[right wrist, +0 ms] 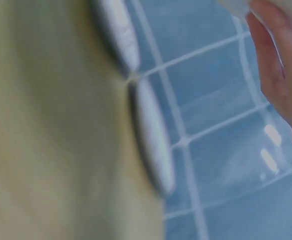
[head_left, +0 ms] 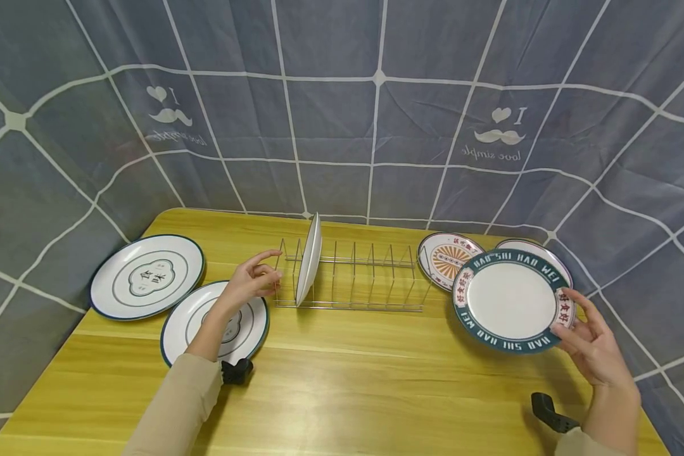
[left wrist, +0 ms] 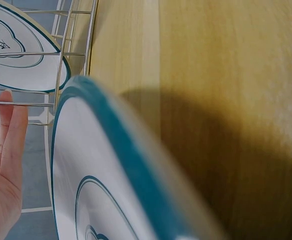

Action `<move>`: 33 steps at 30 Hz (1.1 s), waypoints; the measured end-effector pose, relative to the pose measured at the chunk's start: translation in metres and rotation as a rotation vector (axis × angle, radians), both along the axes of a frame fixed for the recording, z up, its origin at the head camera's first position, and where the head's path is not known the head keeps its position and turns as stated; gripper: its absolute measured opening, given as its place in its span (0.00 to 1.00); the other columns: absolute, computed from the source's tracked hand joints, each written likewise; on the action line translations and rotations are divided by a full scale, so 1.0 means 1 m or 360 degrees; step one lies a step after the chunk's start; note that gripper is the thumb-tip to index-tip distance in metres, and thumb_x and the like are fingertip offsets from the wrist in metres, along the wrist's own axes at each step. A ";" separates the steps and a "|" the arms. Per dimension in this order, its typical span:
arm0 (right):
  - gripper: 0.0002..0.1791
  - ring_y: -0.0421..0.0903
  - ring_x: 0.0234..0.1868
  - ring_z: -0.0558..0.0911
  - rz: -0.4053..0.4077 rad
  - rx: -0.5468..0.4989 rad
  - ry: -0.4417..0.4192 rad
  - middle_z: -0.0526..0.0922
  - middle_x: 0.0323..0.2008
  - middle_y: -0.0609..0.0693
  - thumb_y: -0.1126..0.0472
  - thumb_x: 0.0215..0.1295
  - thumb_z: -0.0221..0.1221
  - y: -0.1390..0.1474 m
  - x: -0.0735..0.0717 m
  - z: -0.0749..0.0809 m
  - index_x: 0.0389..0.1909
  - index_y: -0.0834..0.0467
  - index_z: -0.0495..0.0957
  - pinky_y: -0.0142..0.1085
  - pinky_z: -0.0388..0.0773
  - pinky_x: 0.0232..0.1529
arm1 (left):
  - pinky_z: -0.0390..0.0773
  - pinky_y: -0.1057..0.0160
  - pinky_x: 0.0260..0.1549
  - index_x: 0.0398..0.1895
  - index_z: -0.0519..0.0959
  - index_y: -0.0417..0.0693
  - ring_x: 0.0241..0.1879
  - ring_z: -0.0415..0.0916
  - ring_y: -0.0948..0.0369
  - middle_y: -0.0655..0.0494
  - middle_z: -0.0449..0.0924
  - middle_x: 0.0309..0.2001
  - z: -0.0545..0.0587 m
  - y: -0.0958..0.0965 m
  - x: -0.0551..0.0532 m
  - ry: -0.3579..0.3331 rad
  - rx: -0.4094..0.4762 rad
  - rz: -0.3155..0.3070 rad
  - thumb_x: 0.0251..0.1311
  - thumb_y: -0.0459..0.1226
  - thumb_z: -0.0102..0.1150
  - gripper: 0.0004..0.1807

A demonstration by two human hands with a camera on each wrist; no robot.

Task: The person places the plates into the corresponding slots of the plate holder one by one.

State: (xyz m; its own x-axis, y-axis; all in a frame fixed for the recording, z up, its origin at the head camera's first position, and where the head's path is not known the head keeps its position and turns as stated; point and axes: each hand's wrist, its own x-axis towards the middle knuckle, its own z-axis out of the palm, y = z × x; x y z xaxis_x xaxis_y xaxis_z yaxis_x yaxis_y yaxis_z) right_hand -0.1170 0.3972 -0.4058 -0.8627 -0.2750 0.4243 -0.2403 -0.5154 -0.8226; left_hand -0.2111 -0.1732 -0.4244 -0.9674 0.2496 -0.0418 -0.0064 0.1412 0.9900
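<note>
My right hand (head_left: 598,345) pinches the right edge of a white plate (head_left: 512,299) with a green lettered rim, which is held above the table. Only a pale bit of that plate shows at the top of the right wrist view, beside the fingers (right wrist: 271,45). At the left end of a wire dish rack (head_left: 365,308), my left hand (head_left: 247,285) touches the end wire with its fingers fairly straight. One white plate (head_left: 310,259) stands upright in the rack near that end. In the left wrist view, the fingers (left wrist: 13,140) lie against the wires.
Two green-rimmed white plates (head_left: 148,277) (head_left: 173,329) lie at the left, the nearer one partly under my left forearm. An orange-patterned plate (head_left: 441,256) and another plate (head_left: 555,261) lie behind the held one. A grey checked curtain (head_left: 330,120) hangs behind the wooden table (head_left: 365,386).
</note>
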 end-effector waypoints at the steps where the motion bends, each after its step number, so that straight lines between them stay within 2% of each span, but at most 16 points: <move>1: 0.36 0.51 0.44 0.80 -0.0040 -0.0034 0.0032 0.71 0.50 0.60 0.90 0.56 0.32 -0.004 -0.002 0.007 0.66 0.66 0.52 0.39 0.80 0.39 | 0.77 0.47 0.43 0.66 0.59 0.45 0.38 0.77 0.49 0.59 0.78 0.30 0.000 0.000 0.000 0.0000 0.0000 0.0000 0.60 0.39 0.57 0.31; 5: 0.34 0.52 0.43 0.79 -0.0132 -0.0146 0.0087 0.67 0.50 0.61 0.89 0.56 0.36 -0.024 -0.012 0.029 0.65 0.67 0.53 0.40 0.80 0.38 | 0.77 0.48 0.43 0.66 0.58 0.43 0.39 0.77 0.49 0.62 0.77 0.29 0.000 0.000 0.000 -0.0004 0.0003 -0.0002 0.60 0.38 0.57 0.32; 9: 0.34 0.51 0.44 0.77 -0.0152 -0.0170 0.0112 0.65 0.51 0.61 0.89 0.57 0.37 -0.050 -0.025 0.046 0.65 0.66 0.54 0.39 0.80 0.38 | 0.77 0.48 0.43 0.66 0.58 0.43 0.38 0.77 0.51 0.57 0.78 0.31 -0.001 -0.001 -0.001 -0.0008 0.0011 -0.0002 0.60 0.38 0.57 0.32; 16: 0.34 0.44 0.42 0.76 -0.0278 0.0094 0.0023 0.63 0.52 0.57 0.85 0.59 0.43 -0.104 -0.047 0.072 0.65 0.59 0.56 0.32 0.80 0.37 | 0.76 0.46 0.44 0.66 0.60 0.46 0.38 0.77 0.51 0.53 0.78 0.32 0.000 -0.001 0.000 -0.0015 0.0023 -0.0003 0.60 0.38 0.57 0.31; 19: 0.35 0.43 0.43 0.76 -0.0257 0.0198 0.0014 0.61 0.53 0.57 0.84 0.60 0.44 -0.127 -0.057 0.076 0.66 0.56 0.56 0.31 0.79 0.38 | 0.76 0.46 0.44 0.66 0.60 0.46 0.38 0.77 0.52 0.53 0.77 0.32 0.000 0.000 -0.001 -0.0014 0.0023 -0.0001 0.60 0.38 0.57 0.31; 25: 0.35 0.41 0.39 0.77 -0.0317 0.0452 -0.0058 0.63 0.50 0.58 0.79 0.60 0.51 -0.174 -0.075 0.075 0.66 0.52 0.56 0.28 0.78 0.31 | 0.76 0.47 0.44 0.66 0.59 0.44 0.34 0.77 0.60 0.58 0.75 0.29 0.000 0.000 -0.001 -0.0017 0.0017 0.0005 0.60 0.38 0.57 0.32; 29: 0.36 0.41 0.44 0.77 -0.0341 0.0656 -0.0053 0.62 0.54 0.58 0.76 0.59 0.54 -0.202 -0.081 0.074 0.66 0.52 0.57 0.28 0.79 0.33 | 0.76 0.48 0.44 0.66 0.59 0.44 0.34 0.76 0.61 0.59 0.75 0.28 0.000 0.000 -0.001 -0.0022 0.0019 0.0008 0.60 0.38 0.57 0.32; 33: 0.36 0.45 0.46 0.76 -0.0356 0.0798 -0.0016 0.64 0.55 0.61 0.75 0.58 0.56 -0.227 -0.085 0.073 0.66 0.54 0.57 0.32 0.80 0.35 | 0.77 0.48 0.43 0.66 0.59 0.44 0.34 0.76 0.61 0.59 0.75 0.28 0.000 0.000 -0.001 -0.0030 0.0019 0.0014 0.60 0.38 0.57 0.32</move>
State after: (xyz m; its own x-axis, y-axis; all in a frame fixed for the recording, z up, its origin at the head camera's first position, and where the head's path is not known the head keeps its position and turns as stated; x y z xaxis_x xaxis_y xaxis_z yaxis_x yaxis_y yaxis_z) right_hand -0.2018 0.1707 -0.3327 -0.9267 -0.2509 0.2799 -0.2900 0.0033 -0.9570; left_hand -0.2121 -0.1728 -0.4241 -0.9686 0.2419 -0.0574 -0.0264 0.1294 0.9912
